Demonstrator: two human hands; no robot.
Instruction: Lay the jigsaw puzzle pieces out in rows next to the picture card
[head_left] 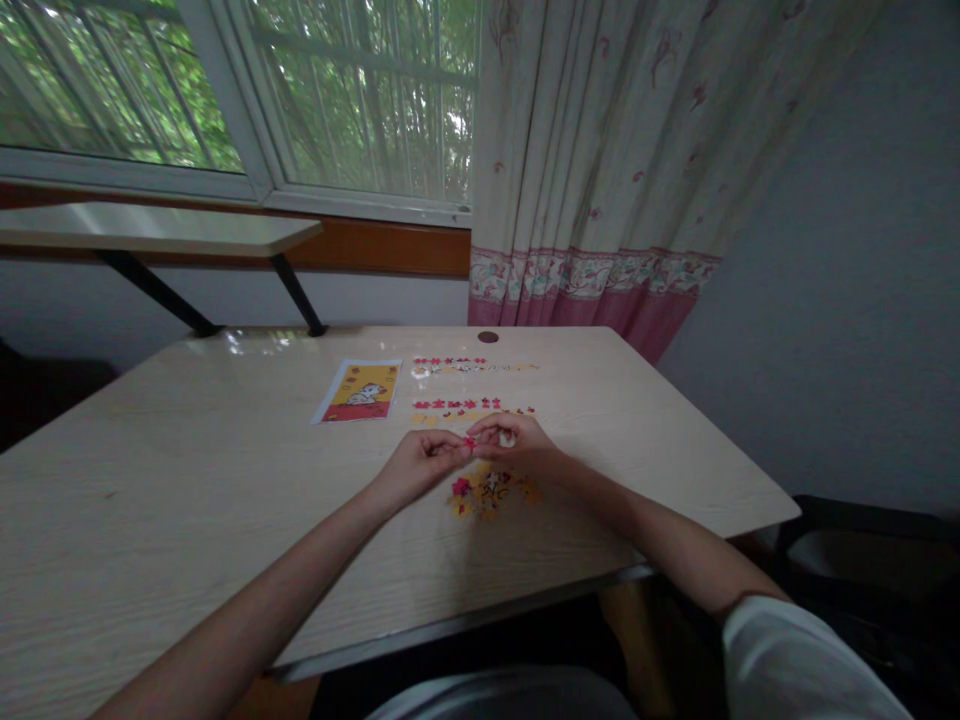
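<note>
Presently, the left hand (420,468) and the right hand (523,445) meet above the table (247,490), with 1 small red piece (470,444) between them. The left thumb and index finger pinch it from the left side. The right thumb and index finger close on its right side, and the other right fingers are curled; how hard they press, I cannot tell.

On the near side of the hands lies the loose pile (487,490), mostly yellow with some red. On the far side lie rows of pieces (450,405), and to their left is the printed picture (364,392).

For good handling, I would hold the piece only by its edges, with light and equal pressure from the 2 hands, because such a small thing could probably bend or jump away. It is better to turn it slowly, and to keep the wrists away from the pile and the rows.
</note>
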